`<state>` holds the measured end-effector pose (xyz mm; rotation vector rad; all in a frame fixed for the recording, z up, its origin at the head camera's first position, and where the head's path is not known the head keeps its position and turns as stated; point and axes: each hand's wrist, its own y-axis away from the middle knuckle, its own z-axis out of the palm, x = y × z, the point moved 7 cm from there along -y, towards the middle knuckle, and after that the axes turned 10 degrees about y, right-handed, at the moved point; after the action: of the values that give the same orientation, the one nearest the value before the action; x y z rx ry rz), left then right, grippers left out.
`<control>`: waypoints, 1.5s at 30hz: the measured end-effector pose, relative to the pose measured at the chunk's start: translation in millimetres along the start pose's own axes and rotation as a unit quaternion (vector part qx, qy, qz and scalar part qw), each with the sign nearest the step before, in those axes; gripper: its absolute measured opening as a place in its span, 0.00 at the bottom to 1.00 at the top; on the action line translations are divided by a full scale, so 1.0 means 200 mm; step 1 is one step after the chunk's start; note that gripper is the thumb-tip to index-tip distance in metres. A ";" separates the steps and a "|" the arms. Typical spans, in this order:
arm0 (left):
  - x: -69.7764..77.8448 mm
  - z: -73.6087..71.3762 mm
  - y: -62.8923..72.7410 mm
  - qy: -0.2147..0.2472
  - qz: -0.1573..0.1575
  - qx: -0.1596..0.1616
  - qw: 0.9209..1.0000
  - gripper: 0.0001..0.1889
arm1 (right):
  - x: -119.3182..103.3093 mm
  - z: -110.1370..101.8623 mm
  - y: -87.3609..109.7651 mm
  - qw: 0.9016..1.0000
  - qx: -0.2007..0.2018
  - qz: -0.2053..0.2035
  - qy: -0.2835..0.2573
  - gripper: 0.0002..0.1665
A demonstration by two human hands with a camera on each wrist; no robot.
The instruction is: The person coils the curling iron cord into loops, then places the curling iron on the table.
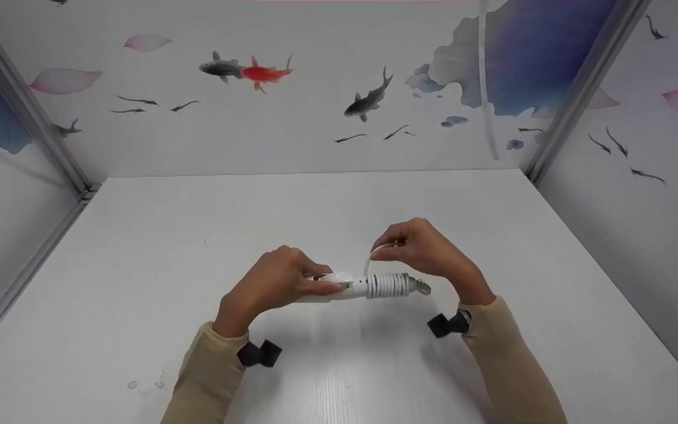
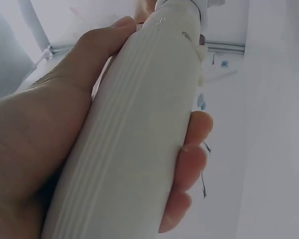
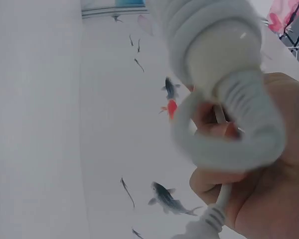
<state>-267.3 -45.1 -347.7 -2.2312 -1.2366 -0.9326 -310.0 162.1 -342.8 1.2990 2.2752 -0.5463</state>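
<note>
A white handheld appliance (image 1: 352, 290) with a long rounded body lies level above the table, its exact kind unclear. My left hand (image 1: 280, 280) grips its body, thumb along one side and fingers curled round the other. Fine ridges run along the body (image 2: 124, 134) in the left wrist view. White power cord (image 1: 388, 286) is coiled in several turns round the right end, past which a bent cord sleeve (image 1: 421, 287) sticks out. Above the coils my right hand (image 1: 424, 250) pinches the cord's loose length. In the right wrist view, a ribbed white cord end (image 3: 213, 217) hangs below those fingers, partly cut off.
The white table (image 1: 209, 229) extends around both hands, with small marks (image 1: 133, 384) near its front left. Printed panels with fish and petals (image 1: 292, 129) stand behind and at the sides, joined by metal posts (image 1: 586, 88). Each wrist carries a small black camera (image 1: 448, 325).
</note>
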 end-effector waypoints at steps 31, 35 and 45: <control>-0.03 -0.11 0.01 -0.070 -0.070 0.223 0.970 0.22 | -0.31 0.01 0.08 0.983 0.107 -0.126 0.075 0.17; -0.04 -0.14 0.01 -0.056 -0.078 0.245 0.965 0.22 | -0.28 0.02 0.06 0.991 0.084 -0.104 0.018 0.19; -0.07 -0.17 0.01 0.028 -0.103 0.249 0.963 0.24 | -0.18 0.05 0.01 0.996 0.040 -0.078 -0.030 0.16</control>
<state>-282.6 -76.0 -334.0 -1.6983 -1.5030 -0.6547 -290.0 132.4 -331.0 1.1321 2.3396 -0.7282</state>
